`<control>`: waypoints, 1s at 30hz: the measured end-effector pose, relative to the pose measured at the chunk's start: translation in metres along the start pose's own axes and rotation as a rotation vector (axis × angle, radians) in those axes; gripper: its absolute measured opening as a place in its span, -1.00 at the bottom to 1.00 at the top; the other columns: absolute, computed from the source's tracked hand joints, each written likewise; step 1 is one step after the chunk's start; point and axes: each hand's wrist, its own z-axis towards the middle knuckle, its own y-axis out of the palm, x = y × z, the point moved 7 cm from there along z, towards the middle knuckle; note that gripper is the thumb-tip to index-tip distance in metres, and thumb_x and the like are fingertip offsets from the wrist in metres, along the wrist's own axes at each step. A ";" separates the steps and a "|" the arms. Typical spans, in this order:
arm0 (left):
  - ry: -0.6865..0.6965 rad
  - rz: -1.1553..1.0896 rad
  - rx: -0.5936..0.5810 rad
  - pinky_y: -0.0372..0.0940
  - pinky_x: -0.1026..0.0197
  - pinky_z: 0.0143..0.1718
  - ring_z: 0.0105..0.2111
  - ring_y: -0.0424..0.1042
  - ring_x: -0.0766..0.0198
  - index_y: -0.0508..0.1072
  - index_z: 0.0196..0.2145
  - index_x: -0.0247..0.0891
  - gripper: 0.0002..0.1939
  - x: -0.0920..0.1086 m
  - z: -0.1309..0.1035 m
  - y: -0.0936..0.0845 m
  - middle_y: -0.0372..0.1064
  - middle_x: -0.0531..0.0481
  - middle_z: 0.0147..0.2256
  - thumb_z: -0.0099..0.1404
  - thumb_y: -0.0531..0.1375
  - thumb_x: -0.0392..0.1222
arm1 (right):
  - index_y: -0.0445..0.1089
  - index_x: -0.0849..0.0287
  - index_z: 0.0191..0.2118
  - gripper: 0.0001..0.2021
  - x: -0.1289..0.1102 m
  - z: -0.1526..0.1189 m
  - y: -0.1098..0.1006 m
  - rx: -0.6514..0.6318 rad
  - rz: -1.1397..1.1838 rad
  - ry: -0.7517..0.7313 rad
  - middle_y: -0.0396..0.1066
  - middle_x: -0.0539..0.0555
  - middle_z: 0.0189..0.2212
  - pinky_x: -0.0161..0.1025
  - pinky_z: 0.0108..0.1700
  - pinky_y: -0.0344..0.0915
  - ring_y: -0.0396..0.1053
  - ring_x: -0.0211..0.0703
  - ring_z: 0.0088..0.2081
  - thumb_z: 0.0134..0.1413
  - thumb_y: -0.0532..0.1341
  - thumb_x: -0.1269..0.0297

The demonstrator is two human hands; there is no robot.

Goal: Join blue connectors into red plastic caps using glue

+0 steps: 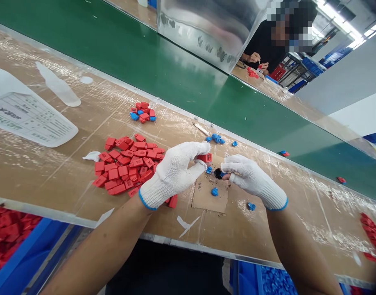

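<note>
My left hand (pixel 178 166), in a white knitted glove, pinches a hollow red plastic piece (pixel 205 157) between thumb and fingers. My right hand (pixel 248 175), gloved too with a bare fingertip showing, is closed on a small blue plastic piece (pixel 223 175), mostly hidden by the fingers. That blue piece is at a small round black dish (pixel 218 173); whether they touch I cannot tell. Beneath lies a stained cardboard square (pixel 208 198) with a loose blue piece (pixel 214 191) on it. A large heap of red pieces (pixel 126 164) spreads beside my left wrist.
Beyond the bench runs a green conveyor belt (pixel 114 53) under a metal hood (pixel 203 32). A knife (pixel 200 128), blue pieces (pixel 217 138), a small red-and-blue pile (pixel 143 112) and a white bottle (pixel 28 110) lie around. A co-worker (pixel 264 45) sits across. Blue bins (pixel 28 254) stand below.
</note>
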 end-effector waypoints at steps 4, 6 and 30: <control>-0.029 -0.013 -0.014 0.58 0.17 0.00 -0.17 0.68 0.22 0.58 -0.02 -0.28 -0.74 -0.003 0.000 0.002 0.70 -0.07 -0.13 0.34 0.29 -0.40 | 0.56 0.15 -0.18 -0.80 0.000 0.002 0.000 -0.003 -0.033 0.001 0.52 0.09 -0.33 -0.18 -0.27 0.37 0.42 -0.11 -0.31 0.34 0.17 0.47; -0.035 -0.032 -0.021 0.57 0.17 0.01 -0.16 0.67 0.23 0.57 -0.01 -0.26 -0.73 -0.004 -0.001 0.002 0.70 -0.05 -0.11 0.35 0.30 -0.40 | 0.57 0.14 -0.17 -0.83 0.000 0.001 -0.001 -0.006 -0.006 0.002 0.52 0.09 -0.32 -0.18 -0.26 0.39 0.43 -0.11 -0.30 0.36 0.20 0.44; -0.220 -0.322 -0.037 0.50 0.19 -0.30 -0.42 0.52 0.28 0.43 -0.30 -0.17 -0.87 -0.001 -0.009 0.016 0.57 0.04 -0.36 0.31 0.33 -0.16 | 0.66 -0.03 -0.19 -0.71 -0.017 0.001 -0.034 0.742 0.632 0.054 0.58 -0.01 -0.39 -0.02 -0.20 0.56 0.56 -0.07 -0.34 0.10 0.55 -0.07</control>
